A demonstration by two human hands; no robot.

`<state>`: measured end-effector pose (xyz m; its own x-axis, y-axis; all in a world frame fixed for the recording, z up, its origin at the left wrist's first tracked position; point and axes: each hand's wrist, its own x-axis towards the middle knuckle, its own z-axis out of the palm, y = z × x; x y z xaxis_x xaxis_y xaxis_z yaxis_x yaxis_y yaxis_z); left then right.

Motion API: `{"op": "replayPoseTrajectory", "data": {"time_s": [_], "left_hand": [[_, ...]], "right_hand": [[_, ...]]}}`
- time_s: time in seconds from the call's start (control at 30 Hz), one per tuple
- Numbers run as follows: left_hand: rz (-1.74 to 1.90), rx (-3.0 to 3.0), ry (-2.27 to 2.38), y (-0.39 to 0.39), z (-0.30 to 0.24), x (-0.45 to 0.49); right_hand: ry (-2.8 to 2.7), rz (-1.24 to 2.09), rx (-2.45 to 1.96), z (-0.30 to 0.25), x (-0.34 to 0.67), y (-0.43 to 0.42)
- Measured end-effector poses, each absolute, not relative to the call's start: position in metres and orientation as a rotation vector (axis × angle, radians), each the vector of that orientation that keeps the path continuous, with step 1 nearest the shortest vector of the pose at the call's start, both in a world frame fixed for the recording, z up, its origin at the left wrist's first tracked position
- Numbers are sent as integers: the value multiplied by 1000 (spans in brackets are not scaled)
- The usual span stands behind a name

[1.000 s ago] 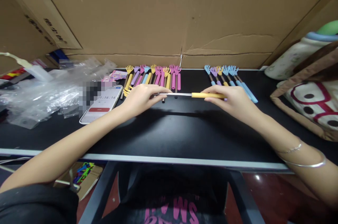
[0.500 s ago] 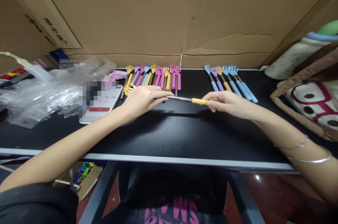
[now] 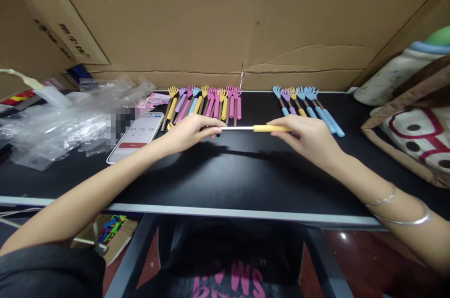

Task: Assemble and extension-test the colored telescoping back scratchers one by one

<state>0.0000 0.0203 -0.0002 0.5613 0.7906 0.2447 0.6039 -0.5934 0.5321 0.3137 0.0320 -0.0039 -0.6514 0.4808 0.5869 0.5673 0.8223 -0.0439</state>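
Observation:
Both hands hold one telescopic back scratcher (image 3: 246, 128) level above the black table (image 3: 225, 176). My left hand (image 3: 191, 131) is closed round its metal rod near the yellow claw end, which peeks out at the left of the hand. My right hand (image 3: 309, 136) pinches its yellow grip. A bare stretch of silver rod shows between the hands. Behind the left hand lies a row of several yellow, pink and purple scratchers (image 3: 207, 101). A second row of mostly blue scratchers (image 3: 307, 103) lies behind the right hand.
A phone (image 3: 137, 136) with a running timer lies left of my left hand, beside a heap of clear plastic bags (image 3: 59, 120). Cardboard (image 3: 225, 21) walls the back. A patterned bag (image 3: 415, 134) and a bottle (image 3: 397, 73) stand at the right.
The rod between my hands shortened half a second ago and now shows longer again; my right hand has moved back right and up, and the scratcher is level once more.

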Motion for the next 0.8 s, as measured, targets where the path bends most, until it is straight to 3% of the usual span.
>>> {"op": "replayPoseTrajectory", "data": {"time_s": [0.27,0.63,0.8], "left_hand": [[660,2374,1229,17,0,2],[681,2860,1367,9,-7,4],[663,2873,1328,10,-8,3]], "right_hand": [[-2407,-169,-865,-7,314,33],[-2469,765,-1093,4,310,35],[-2417,768,-1153,4,309,34]]}}
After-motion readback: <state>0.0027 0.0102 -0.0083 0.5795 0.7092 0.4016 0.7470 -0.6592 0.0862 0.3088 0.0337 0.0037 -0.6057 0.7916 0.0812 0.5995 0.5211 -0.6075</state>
